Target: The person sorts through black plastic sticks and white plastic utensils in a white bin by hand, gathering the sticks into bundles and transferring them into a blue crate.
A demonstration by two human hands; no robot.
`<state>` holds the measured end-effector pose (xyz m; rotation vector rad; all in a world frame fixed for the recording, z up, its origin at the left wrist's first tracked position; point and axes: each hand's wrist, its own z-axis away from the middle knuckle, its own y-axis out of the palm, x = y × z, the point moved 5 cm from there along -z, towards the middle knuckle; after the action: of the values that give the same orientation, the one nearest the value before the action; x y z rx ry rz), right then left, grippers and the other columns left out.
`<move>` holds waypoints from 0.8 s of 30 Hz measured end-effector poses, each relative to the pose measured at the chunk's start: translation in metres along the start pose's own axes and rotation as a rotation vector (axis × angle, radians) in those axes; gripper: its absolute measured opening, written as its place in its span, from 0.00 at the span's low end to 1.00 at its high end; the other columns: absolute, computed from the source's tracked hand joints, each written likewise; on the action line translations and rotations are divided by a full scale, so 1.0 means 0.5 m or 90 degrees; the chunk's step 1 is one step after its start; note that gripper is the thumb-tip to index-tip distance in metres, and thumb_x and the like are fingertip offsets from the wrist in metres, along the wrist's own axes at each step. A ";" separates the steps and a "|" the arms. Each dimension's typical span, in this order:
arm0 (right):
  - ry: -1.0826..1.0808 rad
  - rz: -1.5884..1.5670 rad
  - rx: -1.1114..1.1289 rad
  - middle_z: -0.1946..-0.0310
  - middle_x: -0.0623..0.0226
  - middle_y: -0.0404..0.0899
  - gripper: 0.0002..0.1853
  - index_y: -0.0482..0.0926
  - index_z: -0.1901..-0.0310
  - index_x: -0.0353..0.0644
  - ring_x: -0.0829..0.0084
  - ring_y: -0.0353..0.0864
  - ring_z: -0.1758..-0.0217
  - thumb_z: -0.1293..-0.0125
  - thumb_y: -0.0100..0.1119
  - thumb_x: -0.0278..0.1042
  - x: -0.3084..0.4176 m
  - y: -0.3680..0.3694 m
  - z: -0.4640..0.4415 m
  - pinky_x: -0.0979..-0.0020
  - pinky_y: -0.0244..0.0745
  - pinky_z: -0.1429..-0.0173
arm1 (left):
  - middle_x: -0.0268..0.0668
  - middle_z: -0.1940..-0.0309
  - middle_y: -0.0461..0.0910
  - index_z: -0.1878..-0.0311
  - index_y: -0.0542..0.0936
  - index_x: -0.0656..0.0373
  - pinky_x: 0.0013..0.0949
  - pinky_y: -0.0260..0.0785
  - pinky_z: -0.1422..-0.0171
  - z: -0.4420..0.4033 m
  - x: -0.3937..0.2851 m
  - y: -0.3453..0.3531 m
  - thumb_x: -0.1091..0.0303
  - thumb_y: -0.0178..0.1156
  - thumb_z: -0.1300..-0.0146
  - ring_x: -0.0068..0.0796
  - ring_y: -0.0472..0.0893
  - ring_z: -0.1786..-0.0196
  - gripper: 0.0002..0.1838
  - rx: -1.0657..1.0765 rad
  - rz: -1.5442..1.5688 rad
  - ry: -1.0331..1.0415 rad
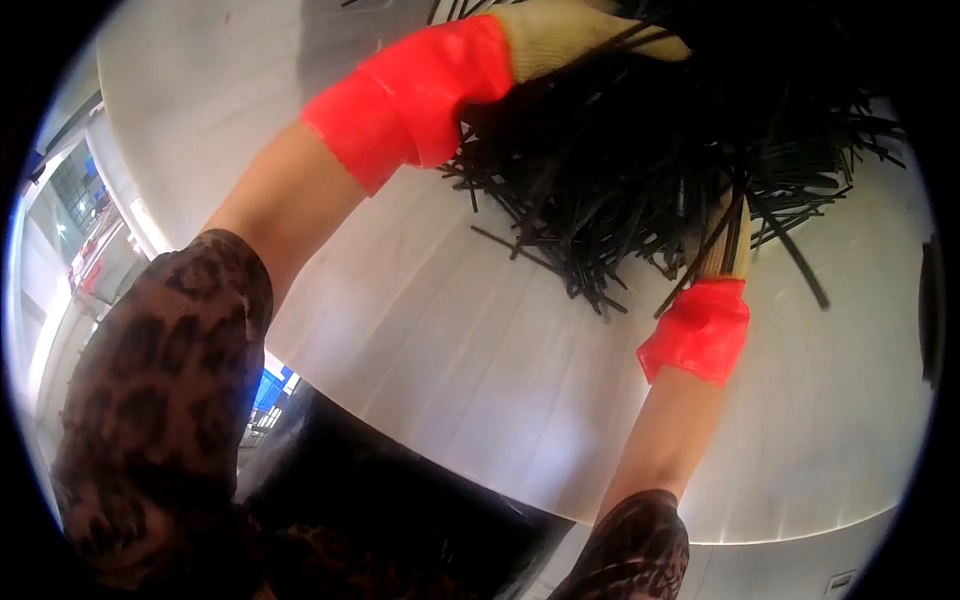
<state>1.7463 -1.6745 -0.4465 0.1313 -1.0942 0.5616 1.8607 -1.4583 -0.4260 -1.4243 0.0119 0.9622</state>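
Observation:
A thick, tangled heap of thin black strips [610,160] fills the upper right. Their material cannot be made out. My left hand [590,42], in a cream knitted glove with a red cuff, reaches across the far upper side of the heap. A few strips lie over that glove, and its fingers are mostly hidden. From below, my right hand [738,235] reaches into the near side of the heap, gloved the same way. Strips cross in front of it and hide the fingers, so the grip of either hand does not show.
The heap rests on a large pale table [480,370] with a curved near edge. Loose strips stick out around the heap, one [800,265] pointing toward me. Below the table's edge is a dark, shiny surface [400,480]. Blurred shelving or equipment [85,215] stands at far left.

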 end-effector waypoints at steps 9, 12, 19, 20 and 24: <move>0.344 -0.755 -0.296 0.51 0.54 0.69 0.22 0.63 0.46 0.32 0.62 0.70 0.49 0.46 0.47 0.20 0.093 -0.032 0.033 0.73 0.64 0.46 | 0.46 0.46 0.66 0.51 0.73 0.36 0.30 0.60 0.43 -0.059 -0.152 0.003 0.53 0.49 0.42 0.42 0.69 0.47 0.15 -0.212 0.181 -0.174; 0.187 -0.378 -0.205 0.56 0.57 0.73 0.13 0.71 0.56 0.32 0.62 0.72 0.54 0.43 0.45 0.22 0.119 -0.075 0.099 0.73 0.66 0.50 | 0.41 0.59 0.75 0.53 0.73 0.59 0.28 0.64 0.49 -0.039 -0.219 -0.055 0.75 0.47 0.43 0.32 0.75 0.57 0.14 -0.052 0.436 -0.206; 0.067 -0.511 -0.242 0.65 0.59 0.76 0.11 0.74 0.60 0.37 0.65 0.75 0.63 0.47 0.51 0.25 0.341 -0.159 0.037 0.72 0.68 0.60 | 0.31 0.64 0.76 0.54 0.72 0.61 0.24 0.68 0.59 -0.036 -0.243 -0.213 0.65 0.51 0.40 0.18 0.74 0.65 0.13 -0.264 0.997 -0.327; 0.069 -0.504 -0.245 0.65 0.59 0.76 0.11 0.74 0.60 0.37 0.65 0.75 0.63 0.47 0.51 0.25 0.346 -0.159 0.034 0.72 0.68 0.60 | 0.32 0.65 0.76 0.54 0.73 0.61 0.23 0.68 0.60 -0.043 -0.232 -0.243 0.67 0.52 0.41 0.18 0.74 0.66 0.13 -0.271 0.681 -0.175; 0.236 -0.540 -0.221 0.60 0.63 0.74 0.14 0.72 0.56 0.34 0.70 0.72 0.57 0.44 0.49 0.28 0.206 -0.097 0.039 0.73 0.64 0.51 | 0.36 0.63 0.77 0.54 0.73 0.62 0.26 0.67 0.57 -0.013 -0.258 -0.132 0.66 0.54 0.45 0.25 0.75 0.64 0.16 -0.050 0.803 -0.464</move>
<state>1.7893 -1.6855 -0.3397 0.1651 -0.6672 -0.3580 1.8181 -1.5244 -0.3040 -0.9586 0.3679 2.4913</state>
